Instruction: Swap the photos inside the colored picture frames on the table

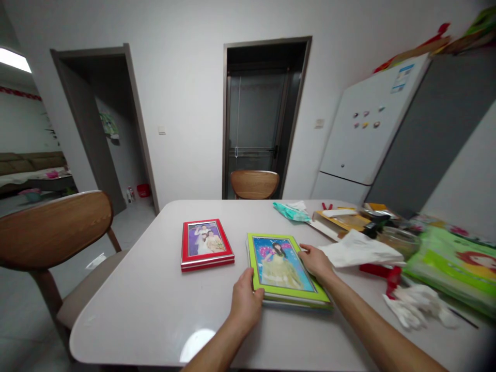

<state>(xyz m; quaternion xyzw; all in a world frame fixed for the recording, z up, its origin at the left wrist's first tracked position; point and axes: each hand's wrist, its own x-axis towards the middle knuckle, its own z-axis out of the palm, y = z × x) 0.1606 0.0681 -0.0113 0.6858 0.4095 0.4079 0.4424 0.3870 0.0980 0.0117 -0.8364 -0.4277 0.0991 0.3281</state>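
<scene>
The left hand has its grip closed on the left edge of a green-bordered photo album near the corner closest to the person, while the right hand has its grip closed on the right edge, the undersides of its fingers hidden. The album is picture side up over the white tabletop, to the right of a red-bordered photo album and apart from it. Farther right are crumpled white paper, white gloves and a green plastic package.
</scene>
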